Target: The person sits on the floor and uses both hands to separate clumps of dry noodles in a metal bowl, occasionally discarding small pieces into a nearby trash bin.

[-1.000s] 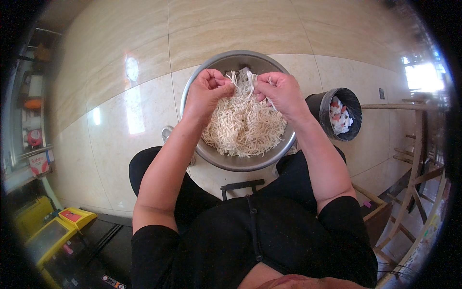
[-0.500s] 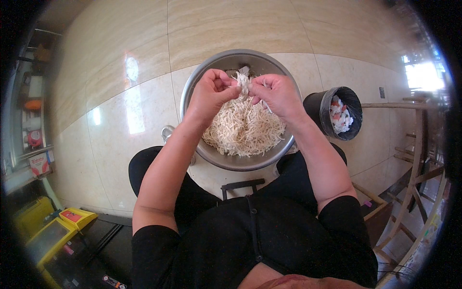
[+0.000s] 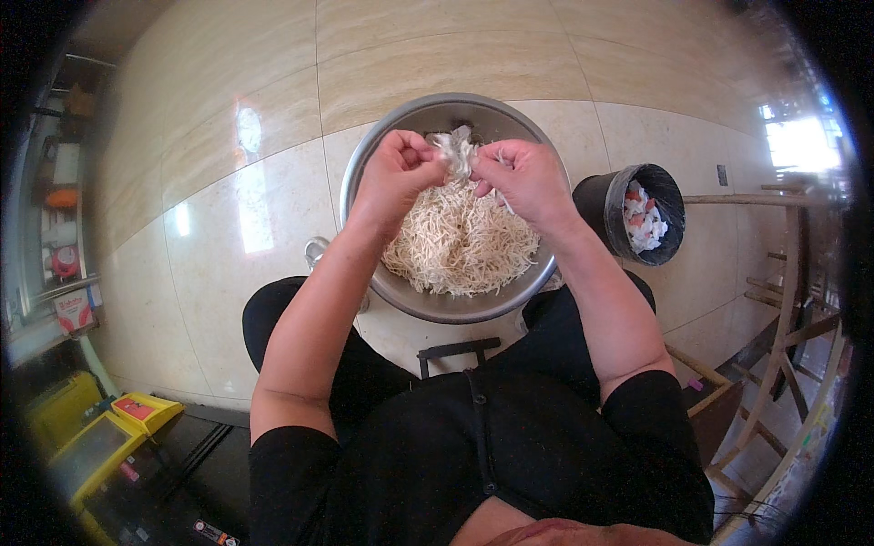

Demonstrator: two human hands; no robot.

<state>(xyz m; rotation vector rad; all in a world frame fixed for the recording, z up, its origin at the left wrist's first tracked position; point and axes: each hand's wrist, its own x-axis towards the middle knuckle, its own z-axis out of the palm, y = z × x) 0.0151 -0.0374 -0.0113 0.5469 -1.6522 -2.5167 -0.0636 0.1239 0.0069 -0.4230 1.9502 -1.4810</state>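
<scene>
Left hand (image 3: 396, 177) and right hand (image 3: 526, 182) pinch pale shreds (image 3: 458, 156) over the bowl's (image 3: 437, 309) 12 o'clock. A bin (image 3: 598, 202) stands at 3.

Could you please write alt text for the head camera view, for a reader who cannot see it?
A person's left hand and right hand pinch a pale, stringy clump above a round metal basin holding a heap of thin, pale strips. To the right, a black bin with white and reddish scraps stands on a tiled floor.
</scene>
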